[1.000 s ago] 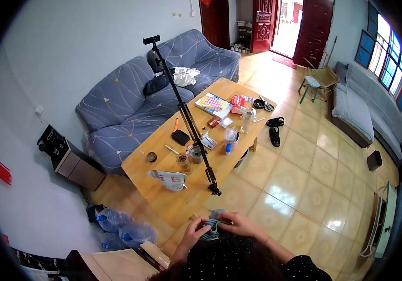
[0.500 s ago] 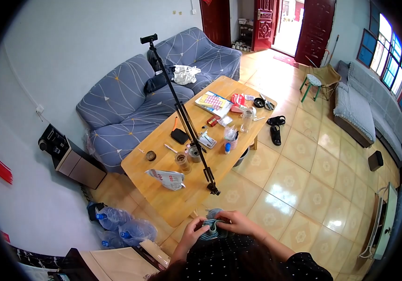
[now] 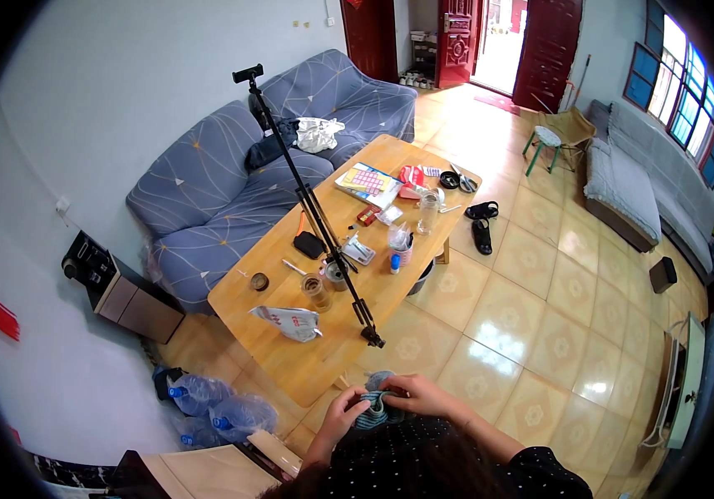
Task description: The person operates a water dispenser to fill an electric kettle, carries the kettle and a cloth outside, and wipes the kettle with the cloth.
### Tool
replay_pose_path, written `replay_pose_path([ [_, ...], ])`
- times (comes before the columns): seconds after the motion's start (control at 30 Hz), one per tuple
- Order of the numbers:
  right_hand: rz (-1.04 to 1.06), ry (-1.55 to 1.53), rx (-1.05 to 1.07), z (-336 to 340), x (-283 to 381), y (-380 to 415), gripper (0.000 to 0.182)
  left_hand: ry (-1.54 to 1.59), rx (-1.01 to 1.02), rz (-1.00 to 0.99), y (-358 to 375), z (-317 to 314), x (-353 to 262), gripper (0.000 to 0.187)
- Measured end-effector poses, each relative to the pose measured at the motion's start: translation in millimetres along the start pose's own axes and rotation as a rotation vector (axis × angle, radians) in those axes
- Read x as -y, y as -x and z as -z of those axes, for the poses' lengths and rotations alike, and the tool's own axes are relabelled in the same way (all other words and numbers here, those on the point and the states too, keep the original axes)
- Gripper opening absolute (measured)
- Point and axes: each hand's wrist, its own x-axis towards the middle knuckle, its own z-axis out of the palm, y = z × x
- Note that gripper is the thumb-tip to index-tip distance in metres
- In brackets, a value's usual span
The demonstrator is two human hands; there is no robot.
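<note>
Close to my body, my left hand (image 3: 343,414) and my right hand (image 3: 413,392) pinch a striped teal-and-dark cloth piece (image 3: 373,412) from either side. Its ridged bands look soft and knitted, and it is bunched between the fingers. A grey-blue part (image 3: 378,379) shows just beyond the fingertips, touching or joined to the striped piece. My thumbs and forefingers are closed on its upper edge, with the other fingers curled and partly hidden. Ahead of my hands stands the near end of the wooden table (image 3: 290,378).
A black tripod (image 3: 311,200) leans across the table, its foot near the right edge. A silver pouch (image 3: 289,323), glass jar (image 3: 317,293), black case (image 3: 308,244) and books (image 3: 367,185) lie there. Large plastic bottles (image 3: 240,412) sit on the floor at left; black sandals (image 3: 481,226) lie right.
The room has shifted slightly left in view as my head turned a little. Both hands keep their hold on the striped piece, with barely any finger movement.
</note>
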Motion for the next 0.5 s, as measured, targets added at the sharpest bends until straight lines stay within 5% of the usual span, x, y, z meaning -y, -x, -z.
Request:
replay_pose_path([
  [0.5, -0.027, 0.029, 0.027, -2.3, -0.7, -3.5, 0.021, 0.017, -0.004, -0.001, -0.7, 6.4, 5.2, 0.014],
])
